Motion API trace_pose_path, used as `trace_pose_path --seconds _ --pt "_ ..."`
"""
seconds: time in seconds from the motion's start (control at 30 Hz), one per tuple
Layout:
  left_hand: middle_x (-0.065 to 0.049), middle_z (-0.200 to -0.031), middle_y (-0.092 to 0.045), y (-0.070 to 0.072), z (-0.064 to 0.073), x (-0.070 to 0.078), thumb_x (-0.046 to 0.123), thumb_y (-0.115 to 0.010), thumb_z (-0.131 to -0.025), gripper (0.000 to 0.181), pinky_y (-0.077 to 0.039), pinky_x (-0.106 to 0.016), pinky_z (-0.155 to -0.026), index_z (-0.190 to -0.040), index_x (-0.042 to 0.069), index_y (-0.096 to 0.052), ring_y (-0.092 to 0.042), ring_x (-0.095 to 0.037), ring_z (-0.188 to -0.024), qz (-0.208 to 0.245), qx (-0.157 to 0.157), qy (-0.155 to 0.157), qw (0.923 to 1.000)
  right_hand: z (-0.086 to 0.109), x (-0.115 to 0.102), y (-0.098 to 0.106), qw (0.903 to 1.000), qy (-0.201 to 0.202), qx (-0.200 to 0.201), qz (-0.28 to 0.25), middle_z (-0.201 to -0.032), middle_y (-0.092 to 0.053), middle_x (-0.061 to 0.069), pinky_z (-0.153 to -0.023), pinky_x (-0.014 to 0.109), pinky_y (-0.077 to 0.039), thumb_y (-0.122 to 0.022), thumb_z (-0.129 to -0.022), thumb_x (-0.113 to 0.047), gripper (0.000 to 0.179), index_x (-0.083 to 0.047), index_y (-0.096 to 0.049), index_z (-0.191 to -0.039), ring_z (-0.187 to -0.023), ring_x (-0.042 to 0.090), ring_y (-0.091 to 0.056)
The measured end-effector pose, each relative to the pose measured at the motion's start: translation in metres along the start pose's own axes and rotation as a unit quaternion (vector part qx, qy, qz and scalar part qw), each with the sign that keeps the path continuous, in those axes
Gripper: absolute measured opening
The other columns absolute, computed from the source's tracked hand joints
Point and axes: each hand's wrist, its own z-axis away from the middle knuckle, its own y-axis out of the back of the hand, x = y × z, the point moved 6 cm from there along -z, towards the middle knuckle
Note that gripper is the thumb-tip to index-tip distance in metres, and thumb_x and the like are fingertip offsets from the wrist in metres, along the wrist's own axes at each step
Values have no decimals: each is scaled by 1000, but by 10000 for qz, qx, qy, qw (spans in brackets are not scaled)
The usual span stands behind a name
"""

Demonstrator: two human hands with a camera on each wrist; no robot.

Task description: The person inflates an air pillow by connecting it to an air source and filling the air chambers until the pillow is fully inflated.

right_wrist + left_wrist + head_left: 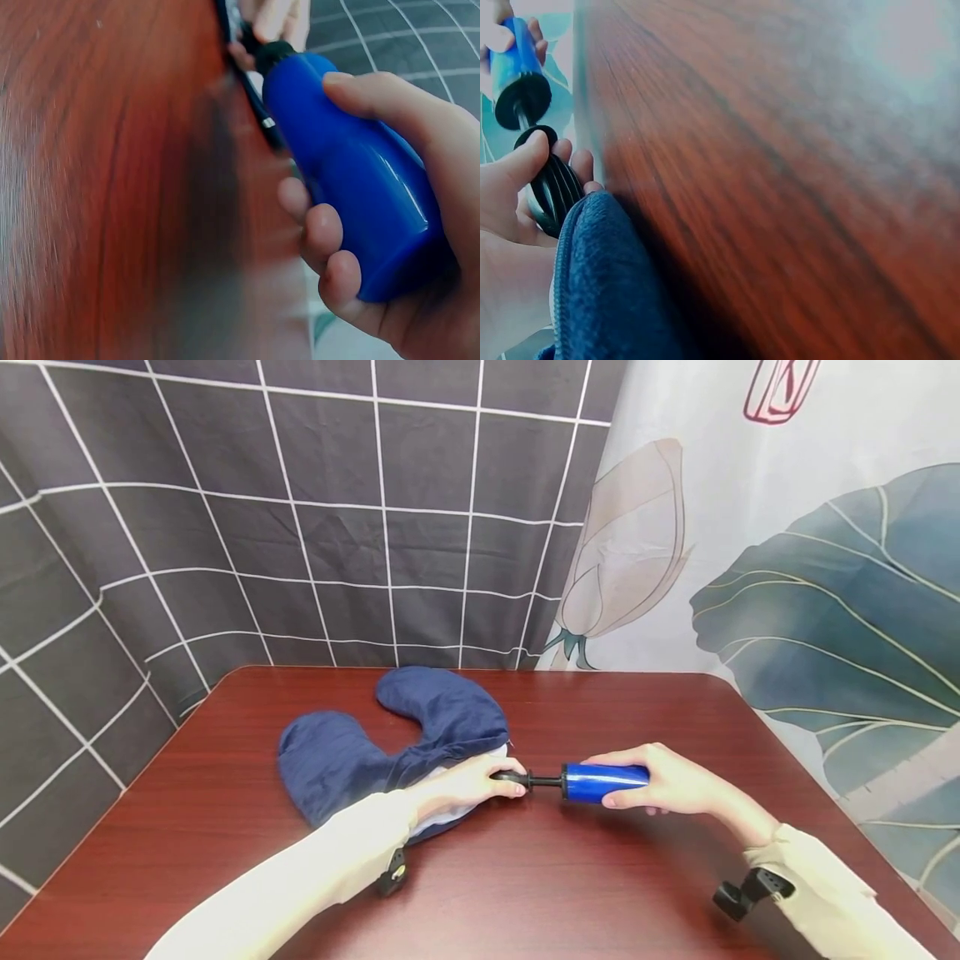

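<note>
A hand pump with a blue barrel [588, 782] is held level above the table, a short length of its black rod showing. My left hand [467, 782] grips the black ribbed handle [553, 193]. Fingers and thumb of my right hand [678, 782] curl round the barrel, as the right wrist view also shows. Under and beside my left forearm lies a navy U-shaped neck pillow [457, 708], its opening towards the upper left. White lining [491, 752] shows at its zipped edge near my left hand. The barrel's far end is hidden in my right palm.
The reddish-brown wooden table [570, 885] spreads beneath everything. Behind it hangs a dark grid-patterned curtain [322, 527], with a pale curtain [720, 510] printed with a flower and leaves at the right. Black wrist cameras [738, 897] sit on both sleeves.
</note>
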Motion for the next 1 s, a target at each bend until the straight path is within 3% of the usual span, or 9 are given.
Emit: trace_pose_path --seconds 0.2,0.4,0.6,1.0 --pt "1 -96 -65 2 1 2 26 -67 -92 19 -38 -21 -83 -106 14 -70 -50 -7 -89 -59 -26 -155 9999 -20 -14 -17 9996 224 124 117 -107 -70 7 -48 30 -52 -74 -86 -43 52 -27 -61 -133 -60 10 -63" --pt "-2 -104 -68 2 3 4 27 -66 -92 22 -38 -21 -87 -109 14 -70 -52 -7 -94 -99 -91 -164 9998 -24 -19 -23 9991 303 187 216 -108 -71 6 -49 29 -52 -74 -85 -45 53 -26 -61 -133 -57 8 -62" --pt "-1 -104 -66 4 4 4 28 -67 -92 21 -39 -21 -88 -108 16 -70 -53 -8 -95 -252 -60 -148 9996 -16 -17 -16 9992 174 14 354 -109 -70 7 -51 28 -53 -74 -85 -47 57 -26 -59 -136 -66 7 -63" --pt "0 -106 -67 5 3 3 28 -67 -91 21 -40 -20 -90 -109 15 -70 -54 -6 -97 -258 -73 -178 9995 27 4 15 9994 -279 -208 10 -105 -65 12 -46 32 -51 -74 -87 -34 55 -26 -56 -138 -53 9 -59"
